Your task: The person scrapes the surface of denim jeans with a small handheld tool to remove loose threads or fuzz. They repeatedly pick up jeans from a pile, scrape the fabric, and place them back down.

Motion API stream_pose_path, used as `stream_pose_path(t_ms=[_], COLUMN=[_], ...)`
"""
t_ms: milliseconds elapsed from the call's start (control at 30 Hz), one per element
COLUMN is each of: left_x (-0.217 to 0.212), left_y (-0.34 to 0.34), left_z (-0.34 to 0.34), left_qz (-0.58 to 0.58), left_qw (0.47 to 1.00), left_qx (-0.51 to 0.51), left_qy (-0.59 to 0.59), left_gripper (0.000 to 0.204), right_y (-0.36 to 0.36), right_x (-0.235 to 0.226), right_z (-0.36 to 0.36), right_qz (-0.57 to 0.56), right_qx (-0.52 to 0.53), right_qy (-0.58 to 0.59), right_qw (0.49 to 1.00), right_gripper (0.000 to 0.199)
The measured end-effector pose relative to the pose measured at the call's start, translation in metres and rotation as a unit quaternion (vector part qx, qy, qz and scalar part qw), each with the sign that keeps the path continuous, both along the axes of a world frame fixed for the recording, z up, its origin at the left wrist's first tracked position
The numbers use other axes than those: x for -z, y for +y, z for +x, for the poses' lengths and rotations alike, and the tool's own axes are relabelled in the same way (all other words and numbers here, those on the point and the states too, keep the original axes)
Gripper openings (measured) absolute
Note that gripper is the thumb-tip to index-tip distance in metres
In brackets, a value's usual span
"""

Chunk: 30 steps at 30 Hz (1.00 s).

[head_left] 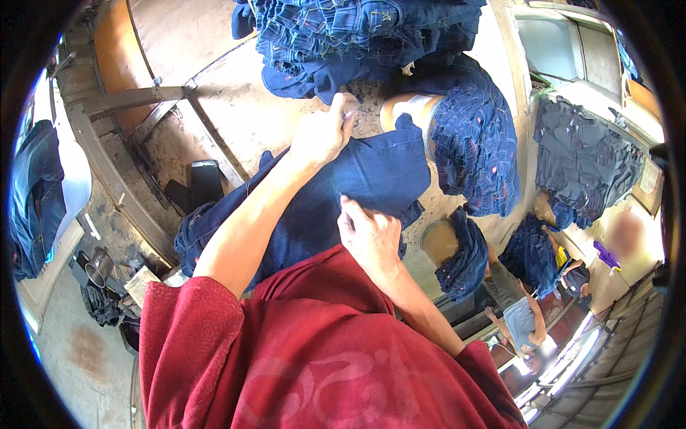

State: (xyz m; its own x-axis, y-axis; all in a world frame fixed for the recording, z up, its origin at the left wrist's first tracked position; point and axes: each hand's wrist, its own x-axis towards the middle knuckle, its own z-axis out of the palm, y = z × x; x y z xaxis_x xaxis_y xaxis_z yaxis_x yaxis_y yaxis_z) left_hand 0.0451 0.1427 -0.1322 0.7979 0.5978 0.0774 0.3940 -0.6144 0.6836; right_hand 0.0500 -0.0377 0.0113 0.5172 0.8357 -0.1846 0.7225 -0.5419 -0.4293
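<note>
A pair of dark blue jeans (314, 193) lies spread in front of me, its near part against my red shirt. My left hand (321, 136) is over the far edge of the jeans, fingers curled closed; whatever they may grip is too small to tell. Lower and to the right, my right hand (370, 232) rests over the jeans with its fingers folded in and the thumb side toward the cloth. What is inside that hand is hidden.
Beyond my hands rises a tall stack of jeans (371, 36). More denim (475, 139) drapes over a round stool at right, and another bundle (463, 257) sits nearer. Black garments (586, 157) are piled far right. Other people (525, 322) work at lower right. A wooden frame (136, 100) stands left.
</note>
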Motion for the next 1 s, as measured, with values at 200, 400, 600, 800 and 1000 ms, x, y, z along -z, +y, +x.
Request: stream_pose_path(t_ms=[200,400,600,800,1000], left_x=[0.001,-0.002,-0.007,-0.003,-0.068], left_y=[0.000,0.000,0.001,0.002,0.001], left_z=[0.001,0.002,0.000,0.002,-0.024], left_qz=[-0.017,-0.021,0.042,-0.001,0.031], left_qw=[0.999,1.000,0.999,1.000,0.998], left_qx=[-0.011,-0.010,-0.009,-0.005,-0.024], left_qy=[-0.025,-0.012,-0.017,-0.020,-0.051], left_gripper=[0.029,0.028,0.026,0.023,0.030], right_y=[0.006,0.000,0.003,0.002,-0.026], right_x=[0.014,0.013,0.015,0.003,-0.007], right_z=[0.008,0.007,0.008,0.008,0.027], right_qz=[0.098,0.037,0.077,-0.019,0.100], right_qx=[0.026,-0.002,0.024,0.012,0.128], right_qy=[0.027,0.013,0.015,0.006,0.084], right_qw=[0.994,0.999,0.997,1.000,0.983], right_gripper=[0.005,0.008,0.010,0.006,0.013])
